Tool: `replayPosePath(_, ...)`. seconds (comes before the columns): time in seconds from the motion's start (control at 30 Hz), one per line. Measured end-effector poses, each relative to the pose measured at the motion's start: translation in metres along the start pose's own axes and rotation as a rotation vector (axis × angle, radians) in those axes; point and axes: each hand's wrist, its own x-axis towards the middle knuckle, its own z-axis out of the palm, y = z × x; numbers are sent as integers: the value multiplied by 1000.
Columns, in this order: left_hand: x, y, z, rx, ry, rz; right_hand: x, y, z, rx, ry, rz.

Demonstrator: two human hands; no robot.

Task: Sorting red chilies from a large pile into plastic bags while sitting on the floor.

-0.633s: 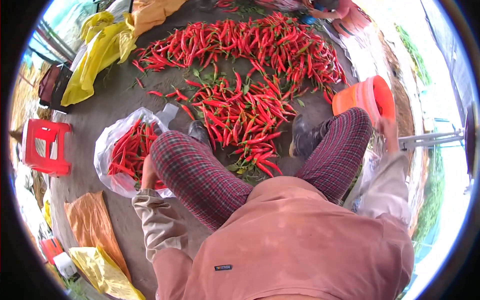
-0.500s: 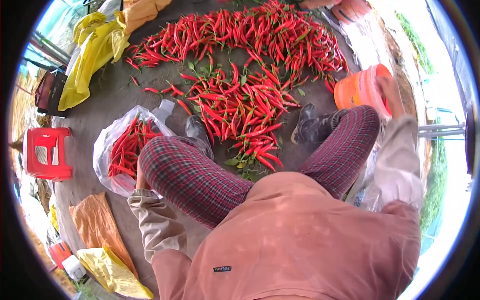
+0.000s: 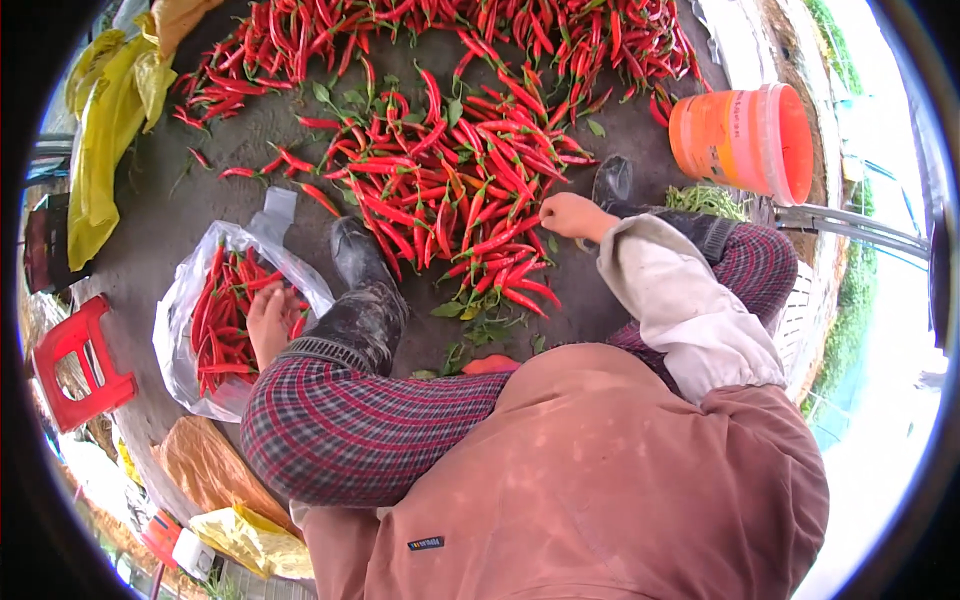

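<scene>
Lying on the dark grey ground (image 3: 140, 260) between your boots and spreading ahead: a loose central pile of slender red chili peppers with green stems (image 3: 450, 190). Green leaves mixed in, more at its near end; a few strays off its left side. Your hands: right hand (image 3: 578, 216) at the pile's right edge, fingers curled and partly closed; can't tell if a pepper is in it. Left hand (image 3: 272, 318) inside the open white translucent plastic bag (image 3: 178, 345), fingers half bent over the red peppers in the bag (image 3: 220, 325); can't tell whether it grips any.

Black dirt-smeared boots (image 3: 365, 280) flank the pile: left one between bag and pile, right one just past your right hand. Red-and-grey plaid trousers (image 3: 370, 435) above them. Beyond the central pile, a wider band of red peppers (image 3: 560, 40) curves across the far side. Right: orange plastic bucket (image 3: 720, 140), mouth facing picture right, can't tell if upright; small green heap (image 3: 705, 202) just beside it. Left: red plastic stool (image 3: 85, 365), crumpled yellow sack (image 3: 105, 130) further up. Lower left: orange-brown sheet (image 3: 215, 465), pale yellow sheet (image 3: 255, 540) touching it.
</scene>
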Motion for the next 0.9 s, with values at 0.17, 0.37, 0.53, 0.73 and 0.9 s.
replayPosePath(0.17,32,30,38,58,-105,47,-4,-14,49,67,12,97)
replayPosePath(0.37,67,40,72,-43,-279,-10,33,2,26,104,590,128)
replayPosePath(0.53,78,62,110,-18,-411,-23,76,-22,-5,141,601,206)
replayPosePath(0.73,73,27,143,-43,-560,-180,98,-40,20,-242,549,120)
replayPosePath(0.9,64,24,148,5,-579,-235,85,-75,-22,1487,9,224)
